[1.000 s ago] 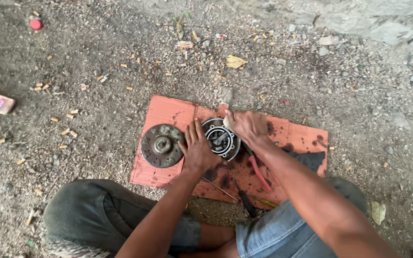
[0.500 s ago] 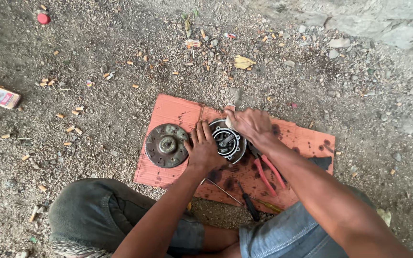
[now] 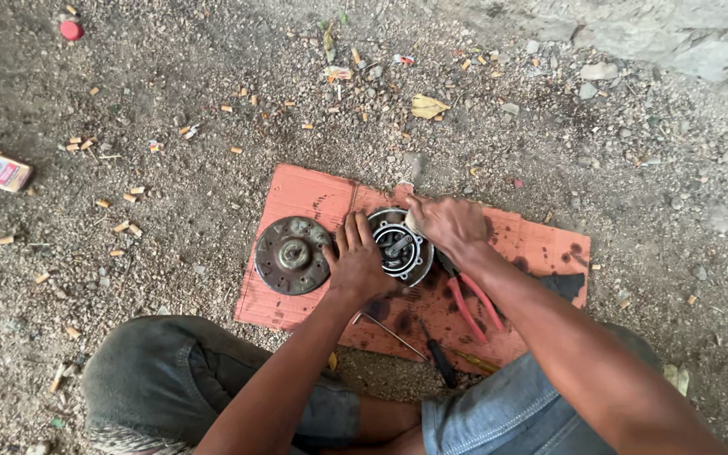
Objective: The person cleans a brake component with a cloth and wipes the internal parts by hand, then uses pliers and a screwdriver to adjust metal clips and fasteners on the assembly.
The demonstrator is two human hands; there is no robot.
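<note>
My left hand (image 3: 357, 263) lies flat on the round grey metal wheel part (image 3: 399, 248), my right hand (image 3: 448, 222) grips its far edge, and a rusty round metal disc (image 3: 291, 254) sits just left of my left hand.

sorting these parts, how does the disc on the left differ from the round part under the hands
The disc lies alone, untouched; the round part has the left hand and right hand on it. The disc is dull, rusty and flat-faced; the round part is black with bright metal rings. Both are round and sit on the red board.
</note>
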